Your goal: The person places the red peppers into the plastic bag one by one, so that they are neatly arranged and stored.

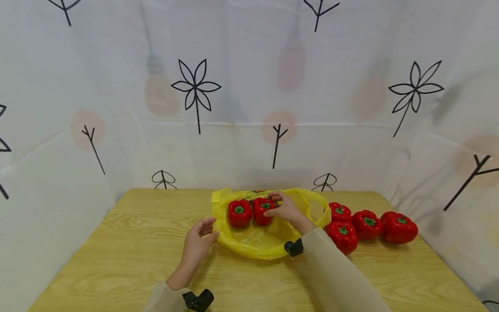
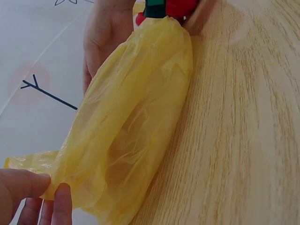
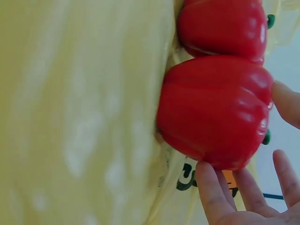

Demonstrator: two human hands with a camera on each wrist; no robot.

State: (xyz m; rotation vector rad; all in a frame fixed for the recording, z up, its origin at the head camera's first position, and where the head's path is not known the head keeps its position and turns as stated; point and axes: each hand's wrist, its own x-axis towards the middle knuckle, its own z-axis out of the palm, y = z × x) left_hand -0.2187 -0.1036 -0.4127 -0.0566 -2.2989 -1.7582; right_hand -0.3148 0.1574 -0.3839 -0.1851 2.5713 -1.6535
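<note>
A yellow plastic bag (image 1: 257,251) lies on the table with its mouth spread open. Inside it, two red bell peppers with green stems stand side by side, the left pepper (image 1: 239,213) and the right pepper (image 1: 262,212). My left hand (image 1: 199,242) pinches the bag's left edge between thumb and fingers; the bag film (image 2: 136,117) stretches away from them in the left wrist view. My right hand (image 1: 286,210) reaches into the bag, its spread, fairly straight fingers around the right pepper. In the right wrist view, fingertips (image 3: 206,173) touch the side of that pepper (image 3: 215,112).
Several more red bell peppers (image 1: 366,223) sit grouped on the table just right of the bag. The wooden table (image 1: 128,260) ends at a white patterned curtain (image 1: 241,156) behind. Both wrists carry small black devices, one the left wrist device (image 1: 199,300).
</note>
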